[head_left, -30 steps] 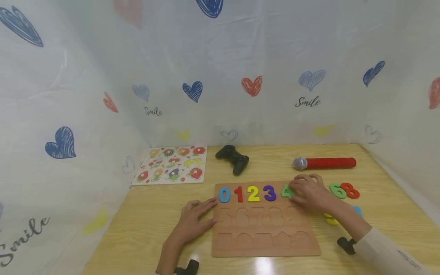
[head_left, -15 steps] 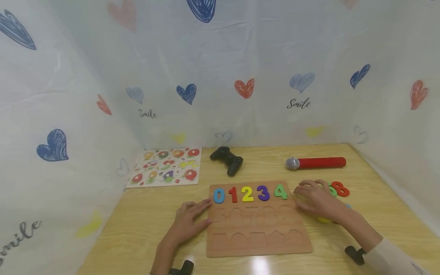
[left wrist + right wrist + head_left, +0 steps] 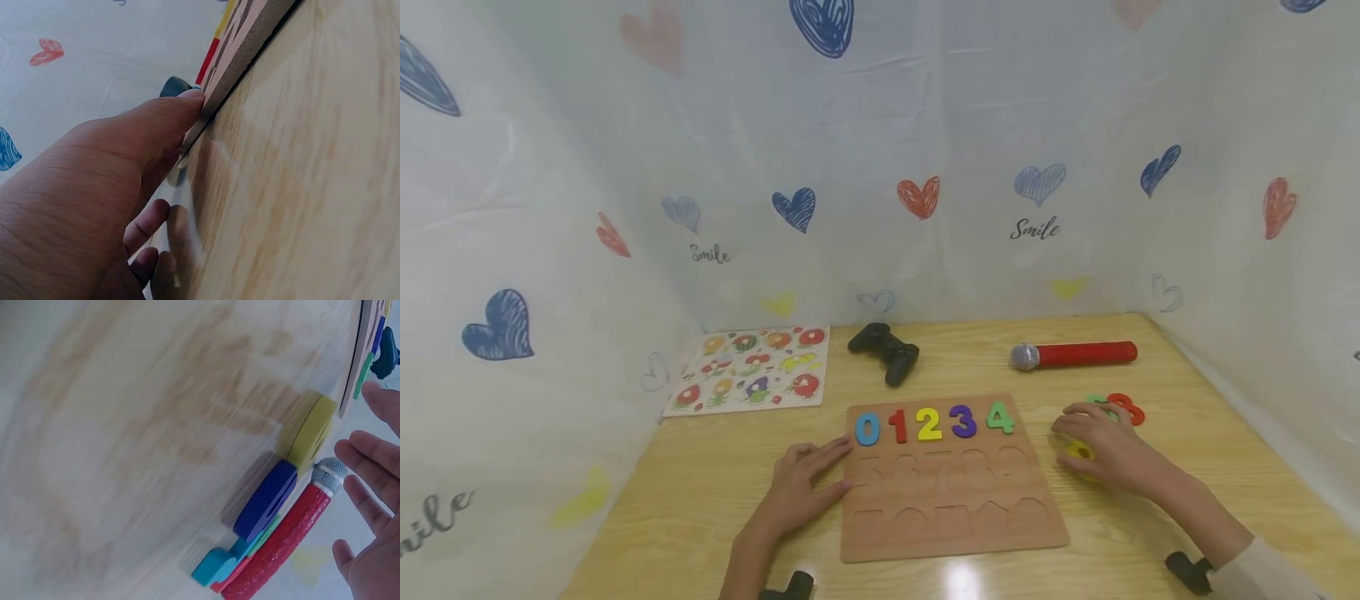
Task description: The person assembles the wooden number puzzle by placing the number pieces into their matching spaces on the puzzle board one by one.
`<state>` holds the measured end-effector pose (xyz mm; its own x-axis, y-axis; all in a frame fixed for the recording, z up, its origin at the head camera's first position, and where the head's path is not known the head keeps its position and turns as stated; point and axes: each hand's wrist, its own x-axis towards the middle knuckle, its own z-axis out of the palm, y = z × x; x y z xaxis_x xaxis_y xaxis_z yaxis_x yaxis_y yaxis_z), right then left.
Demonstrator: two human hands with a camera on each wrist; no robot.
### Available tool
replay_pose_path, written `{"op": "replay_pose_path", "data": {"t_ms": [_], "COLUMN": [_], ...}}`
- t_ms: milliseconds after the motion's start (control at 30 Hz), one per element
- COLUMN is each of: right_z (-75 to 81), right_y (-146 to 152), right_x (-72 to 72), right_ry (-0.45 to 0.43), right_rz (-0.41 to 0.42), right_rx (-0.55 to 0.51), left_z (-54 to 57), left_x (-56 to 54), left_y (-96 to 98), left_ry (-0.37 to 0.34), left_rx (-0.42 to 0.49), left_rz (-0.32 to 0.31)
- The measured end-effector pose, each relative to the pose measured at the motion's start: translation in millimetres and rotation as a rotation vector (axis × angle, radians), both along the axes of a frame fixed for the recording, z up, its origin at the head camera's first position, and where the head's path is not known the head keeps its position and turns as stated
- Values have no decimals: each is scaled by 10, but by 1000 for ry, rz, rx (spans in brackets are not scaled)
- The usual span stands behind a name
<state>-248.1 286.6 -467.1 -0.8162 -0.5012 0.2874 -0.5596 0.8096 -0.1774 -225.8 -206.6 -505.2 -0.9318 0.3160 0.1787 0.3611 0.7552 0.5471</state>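
A brown wooden number board (image 3: 955,493) lies on the table, with 0, 1, 2, 3 and a green 4 (image 3: 1000,417) in its top row. My left hand (image 3: 801,492) touches the board's left edge with thumb and forefinger, fingers loosely extended. Right of the board, my right hand (image 3: 1108,450) hovers over loose number pieces, relaxed and holding nothing. A yellow piece (image 3: 311,434) shows below its fingers, beside a dark blue piece (image 3: 265,500) and a light blue piece (image 3: 214,567). A red 8 (image 3: 1127,408) lies behind the hand. A green piece (image 3: 1097,399) is partly hidden.
Behind the board lies a black game controller (image 3: 887,353). A red microphone (image 3: 1084,355) with a silver head is at the back right. A fruit picture board (image 3: 775,371) lies at the back left. Heart-printed sheets (image 3: 970,250) enclose the table's back and sides.
My right hand has left the green 4 and moved right, over the loose pieces. The 4 stays in the top row. My left hand remains at the board's edge. The head view has shifted slightly.
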Motion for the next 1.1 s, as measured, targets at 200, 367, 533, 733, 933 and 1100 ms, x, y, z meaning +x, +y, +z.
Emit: {"op": "replay_pose_path", "data": {"t_ms": [200, 367, 533, 733, 933, 1100], "right_z": [12, 3, 6, 37, 40, 14], "right_y": [102, 209, 299, 350, 406, 459], "right_x": [82, 135, 172, 198, 213, 264], "right_ry": [43, 51, 22, -9, 36, 31], "right_rz": [4, 2, -16, -40, -42, -53], "right_rx": [-16, -47, -40, -34, -31, -35], "left_z": [3, -10, -13, -3, 3, -11], "left_x": [-1, -6, -7, -1, -2, -5], "left_y": [-1, 1, 11, 14, 17, 12], "left_ry": [-2, 5, 4, -33, -25, -9], "left_rx": [-2, -11, -23, -28, -15, -13], "left_rz": [3, 1, 8, 36, 32, 24]}}
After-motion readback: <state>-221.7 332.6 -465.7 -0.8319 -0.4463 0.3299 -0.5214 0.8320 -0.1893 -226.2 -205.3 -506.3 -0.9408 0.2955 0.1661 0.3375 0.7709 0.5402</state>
